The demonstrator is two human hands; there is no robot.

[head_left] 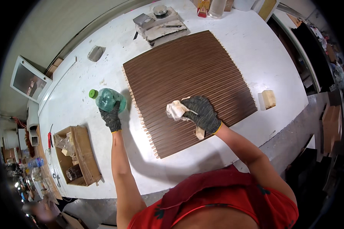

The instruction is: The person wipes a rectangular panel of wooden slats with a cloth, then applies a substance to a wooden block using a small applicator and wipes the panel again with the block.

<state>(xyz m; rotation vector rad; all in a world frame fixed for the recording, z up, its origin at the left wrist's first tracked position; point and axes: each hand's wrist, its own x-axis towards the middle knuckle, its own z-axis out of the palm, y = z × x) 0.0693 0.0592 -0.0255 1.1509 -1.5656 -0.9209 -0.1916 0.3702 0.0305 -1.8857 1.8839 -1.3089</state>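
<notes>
A dark brown ribbed wooden panel [179, 76] lies on the white table [84, 76], its slat ends showing pale along both side edges. In a dark knit glove, my left hand [111, 117] grips a clear green plastic bottle [106, 98] left of the panel. The bottle is tilted, its green cap pointing left. My right hand [203, 111], gloved alike, rests over the panel's near part with its fingers closed on a crumpled whitish cloth [176, 110]. A loose end of the cloth hangs out below the palm.
A wooden box [88, 156] with plastic bags and scraps stands at the near left. A small wood block [268, 99] sits right of the panel. Beyond the panel is a stained block-like stack [162, 30]; a grey lump [96, 53] lies far left. Bottles [217, 8] stand at the back.
</notes>
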